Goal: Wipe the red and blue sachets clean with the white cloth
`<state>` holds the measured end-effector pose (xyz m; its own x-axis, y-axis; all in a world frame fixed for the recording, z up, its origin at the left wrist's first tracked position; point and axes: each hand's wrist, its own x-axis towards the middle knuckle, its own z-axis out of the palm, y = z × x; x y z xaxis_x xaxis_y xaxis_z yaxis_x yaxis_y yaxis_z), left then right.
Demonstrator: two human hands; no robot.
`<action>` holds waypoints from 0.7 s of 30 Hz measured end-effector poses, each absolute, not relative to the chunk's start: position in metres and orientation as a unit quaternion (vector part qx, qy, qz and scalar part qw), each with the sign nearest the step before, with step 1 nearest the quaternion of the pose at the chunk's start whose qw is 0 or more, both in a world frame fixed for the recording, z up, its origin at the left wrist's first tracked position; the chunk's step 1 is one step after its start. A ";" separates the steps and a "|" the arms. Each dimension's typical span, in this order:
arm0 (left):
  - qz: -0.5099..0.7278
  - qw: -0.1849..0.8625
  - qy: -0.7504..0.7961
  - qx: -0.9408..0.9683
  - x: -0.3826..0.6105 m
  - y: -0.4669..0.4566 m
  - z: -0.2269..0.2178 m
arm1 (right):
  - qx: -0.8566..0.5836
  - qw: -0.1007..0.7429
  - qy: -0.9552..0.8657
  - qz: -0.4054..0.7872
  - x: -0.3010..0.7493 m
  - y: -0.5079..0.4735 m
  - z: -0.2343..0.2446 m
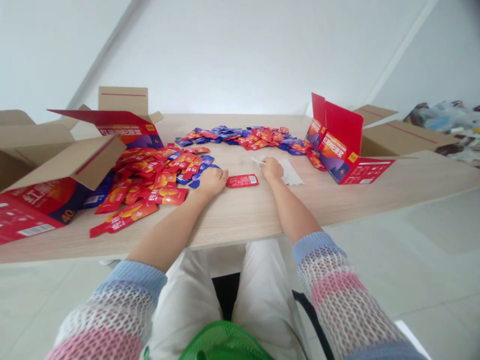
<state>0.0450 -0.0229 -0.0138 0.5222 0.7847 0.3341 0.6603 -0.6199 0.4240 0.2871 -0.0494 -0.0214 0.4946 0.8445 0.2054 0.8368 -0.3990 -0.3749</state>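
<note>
Between the two hands on the table (337,200), one red sachet (242,181) is lying flat. Its long axis is running left to right and its barcode end is pointing at the right hand (271,169). The left hand (212,180) is resting curled closed just beside the sachet's other end, at the edge of the near sachet pile (150,180). The right hand is sitting with its fingers bent on a white sheet (290,173); whether it is pinching the sheet cannot be told. Three red cartons are standing open: two on the left (127,129) (33,205) and one on the right (339,150).

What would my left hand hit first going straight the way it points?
From the left hand, likely the far pile of red and blue sachets, past bare table; the single red sachet seems just off that line, depth unclear.
</note>
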 end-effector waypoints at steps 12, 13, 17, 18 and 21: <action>0.174 0.014 0.472 0.864 0.048 -0.040 -0.007 | -0.784 0.394 -0.480 0.001 0.289 -0.059 0.008; 0.172 0.014 0.476 0.862 0.048 -0.042 -0.006 | -0.777 0.381 -0.501 0.010 0.278 -0.061 0.010; 0.163 0.015 0.490 0.856 0.052 -0.051 0.000 | -0.737 0.320 -0.594 0.034 0.248 -0.067 0.013; 0.159 0.015 0.494 0.855 0.053 -0.053 0.002 | -0.724 0.309 -0.616 0.029 0.245 -0.068 0.013; 0.143 0.011 0.502 0.853 0.055 -0.058 0.008 | -0.699 0.267 -0.664 0.011 0.242 -0.071 0.015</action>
<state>0.0554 -0.0579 0.0082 0.4549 0.8599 0.2316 0.8534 -0.4952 0.1628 0.2418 -0.0708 0.0148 0.1191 0.9333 0.3388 0.9218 0.0229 -0.3870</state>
